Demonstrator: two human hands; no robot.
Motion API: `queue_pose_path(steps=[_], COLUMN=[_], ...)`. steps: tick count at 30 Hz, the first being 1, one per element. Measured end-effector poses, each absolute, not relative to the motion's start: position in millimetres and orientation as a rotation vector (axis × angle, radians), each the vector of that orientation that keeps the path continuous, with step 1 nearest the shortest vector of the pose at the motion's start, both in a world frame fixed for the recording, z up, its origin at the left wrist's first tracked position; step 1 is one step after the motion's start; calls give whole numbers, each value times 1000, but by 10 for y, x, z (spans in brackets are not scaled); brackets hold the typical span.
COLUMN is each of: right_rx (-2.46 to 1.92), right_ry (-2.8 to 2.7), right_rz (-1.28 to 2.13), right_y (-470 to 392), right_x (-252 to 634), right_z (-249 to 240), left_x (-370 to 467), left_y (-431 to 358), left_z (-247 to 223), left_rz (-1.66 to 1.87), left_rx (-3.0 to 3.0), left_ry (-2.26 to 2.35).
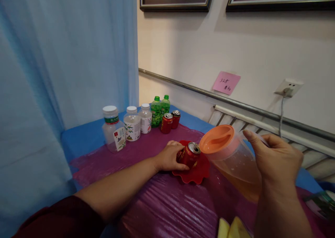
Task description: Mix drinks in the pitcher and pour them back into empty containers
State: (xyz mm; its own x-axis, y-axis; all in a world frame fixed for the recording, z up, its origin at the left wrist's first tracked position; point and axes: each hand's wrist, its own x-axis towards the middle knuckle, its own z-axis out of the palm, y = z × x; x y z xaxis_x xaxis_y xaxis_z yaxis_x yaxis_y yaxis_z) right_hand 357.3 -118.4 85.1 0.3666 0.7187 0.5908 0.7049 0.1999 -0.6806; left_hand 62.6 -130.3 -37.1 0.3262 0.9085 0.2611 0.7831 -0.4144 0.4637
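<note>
My left hand (171,156) is wrapped round an open red can (188,157), which tilts slightly on a red scalloped mat (202,170). From the right, my right hand (278,156) grips the handle of a clear pitcher (239,170) with an orange lid (218,139). Brownish liquid lies inside the tilted pitcher, and its lidded top is close beside the can's opening. Whether liquid is flowing between them cannot be made out.
Behind stand clear jars (132,129) with white lids, two green bottles (156,112) and two red cans (166,123). Yellow pieces (232,228) lie at the front edge. A dark green item (321,203) is at the right. A radiator (264,129) lines the wall.
</note>
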Motion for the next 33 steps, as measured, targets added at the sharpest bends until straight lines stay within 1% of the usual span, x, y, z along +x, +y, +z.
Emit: queue_pose_path(steps=[33], right_rx=[-1475], right_ry=[-1360], right_rz=[-33], right_y=[-1160], right_x=[3602], right_z=[825], left_x=[620], left_y=[-1298], left_z=[-373], left_rz=[706], left_rx=[2357], left_ry=[1529])
